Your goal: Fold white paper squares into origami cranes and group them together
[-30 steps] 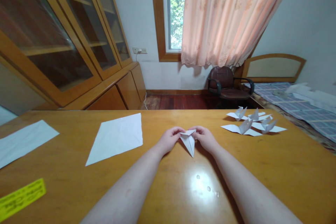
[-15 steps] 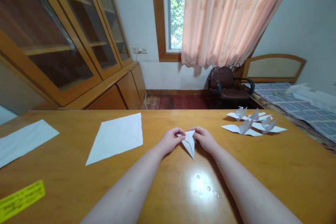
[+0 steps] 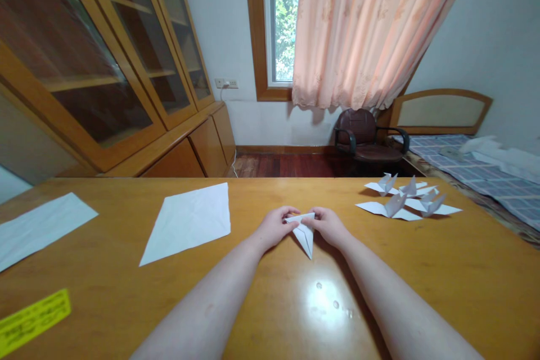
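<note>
A piece of white folded paper, shaped like a narrow kite with its point toward me, is between my hands over the wooden table. My left hand pinches its far left corner, thumb on top. On the far right corner, my right hand grips with the thumb laid across the upper face and the fingers behind. A crease line runs down the paper's middle. Fingers behind the paper are partly hidden.
Several folded paper cranes stand at the right of the table. A white sheet and another sheet lie to the left, above a yellow label. Beyond the far edge is a brown armchair.
My right thumb has moved from the paper's corner onto its upper face. The paper's far edge now looks flatter, and the view has shifted slightly.
</note>
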### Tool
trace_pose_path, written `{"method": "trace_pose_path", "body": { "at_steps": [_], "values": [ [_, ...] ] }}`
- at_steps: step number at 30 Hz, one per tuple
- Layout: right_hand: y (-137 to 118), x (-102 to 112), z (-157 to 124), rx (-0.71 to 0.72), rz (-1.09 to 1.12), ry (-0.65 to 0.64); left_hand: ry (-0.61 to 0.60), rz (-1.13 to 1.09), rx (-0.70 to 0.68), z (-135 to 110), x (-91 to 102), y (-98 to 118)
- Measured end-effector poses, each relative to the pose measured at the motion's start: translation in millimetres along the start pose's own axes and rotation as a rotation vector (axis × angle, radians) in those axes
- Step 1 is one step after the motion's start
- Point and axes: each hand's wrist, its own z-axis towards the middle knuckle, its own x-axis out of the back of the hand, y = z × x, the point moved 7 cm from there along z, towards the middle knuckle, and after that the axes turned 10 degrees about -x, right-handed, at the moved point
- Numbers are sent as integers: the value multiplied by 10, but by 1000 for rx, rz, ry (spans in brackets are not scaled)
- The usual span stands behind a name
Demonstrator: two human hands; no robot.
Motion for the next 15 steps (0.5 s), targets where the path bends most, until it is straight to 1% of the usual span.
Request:
{"method": "trace_pose_path", "body": {
  "at_steps": [6, 8, 11, 15],
  "values": [
    [67, -34, 18, -12, 74, -80, -121, 86, -50, -27, -58, 86],
    [85, -45, 26, -14, 117, -96, -112, 115, -42, -29, -56, 71],
    [80, -49, 27, -2, 170, -103, -68, 141, -1, -25, -44, 24],
    [58, -43, 25, 34, 182, -101, -12, 177, 27, -25, -44, 15]
  ]
}}
